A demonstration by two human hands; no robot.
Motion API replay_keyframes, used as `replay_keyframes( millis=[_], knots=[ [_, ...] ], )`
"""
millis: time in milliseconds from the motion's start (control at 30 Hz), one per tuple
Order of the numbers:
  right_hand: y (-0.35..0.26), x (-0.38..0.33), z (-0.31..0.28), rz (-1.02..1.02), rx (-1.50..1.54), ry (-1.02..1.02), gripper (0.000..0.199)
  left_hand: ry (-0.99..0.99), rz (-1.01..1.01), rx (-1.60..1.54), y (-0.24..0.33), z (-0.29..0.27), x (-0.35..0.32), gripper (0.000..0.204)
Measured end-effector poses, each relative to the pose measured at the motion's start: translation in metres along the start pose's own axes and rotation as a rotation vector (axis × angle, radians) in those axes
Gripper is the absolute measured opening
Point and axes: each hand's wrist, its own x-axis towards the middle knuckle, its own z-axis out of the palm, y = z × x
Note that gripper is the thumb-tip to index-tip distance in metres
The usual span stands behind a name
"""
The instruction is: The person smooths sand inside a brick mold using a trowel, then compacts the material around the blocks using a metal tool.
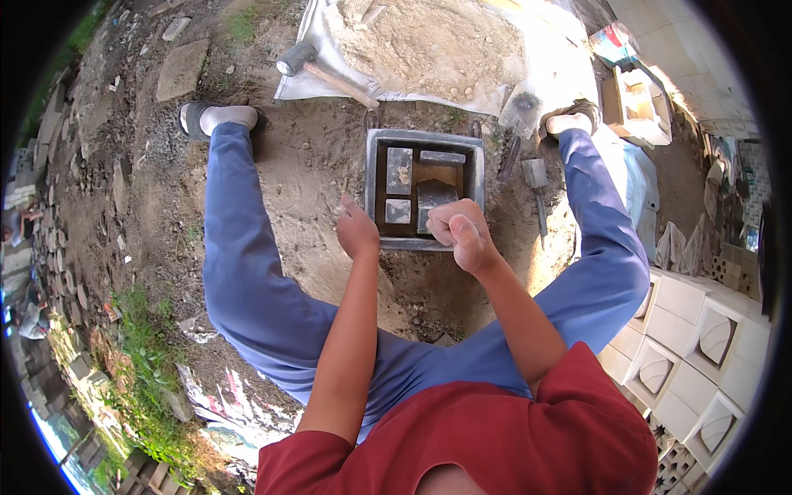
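While the person crouches over bare dirt, the right hand (pixel 464 233) is closed around a dark metal insert (pixel 435 196) at the near right corner of the square metal mould (pixel 425 139). The left hand (pixel 356 230), loosely curled and empty, rests at the mould's near left edge. Beyond its far edge lie a hammer (pixel 318 70) and sand pile (pixel 429 41).

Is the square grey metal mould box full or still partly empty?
Partly empty: the square grey metal mould box holds separate grey blocks, brown gaps between them.
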Motion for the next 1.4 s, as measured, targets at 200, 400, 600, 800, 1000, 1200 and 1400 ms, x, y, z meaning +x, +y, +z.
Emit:
replay_keyframes(
  millis=[200,400,600,800,1000,1200,1400],
  knots=[
    [0.005,-0.016,0.0,-0.053,0.005,-0.094,0.065,0.028,0.029,-0.044,-0.001,-0.002,-0.01,0.079],
    [-0.016,-0.005,0.016,-0.032,0.003,0.009,0.069,-0.018,-0.008,-0.063,-0.001,-0.002,-0.009,0.082],
    [0.01,0.009,0.027,-0.064,0.016,0.001,0.061,0.023,-0.023,-0.264,-0.011,0.002,0.001,0.079],
    [0.017,0.017,0.028,-0.139,0.013,-0.063,0.053,0.014,-0.057,-0.492,-0.008,0.007,-0.007,0.079],
    [0.0,0.022,0.034,-0.064,0.063,-0.032,0.055,0.036,0.004,-0.905,-0.036,0.015,0.016,0.074],
    [-0.006,0.022,0.037,0.012,0.11,-0.013,0.057,0.063,0.046,-0.932,-0.034,0.02,0.013,0.073],
    [0.017,0.03,0.046,-0.108,0.055,-0.033,0.069,0.005,0.034,-0.998,-0.037,0.028,0.012,0.076]
  ],
)
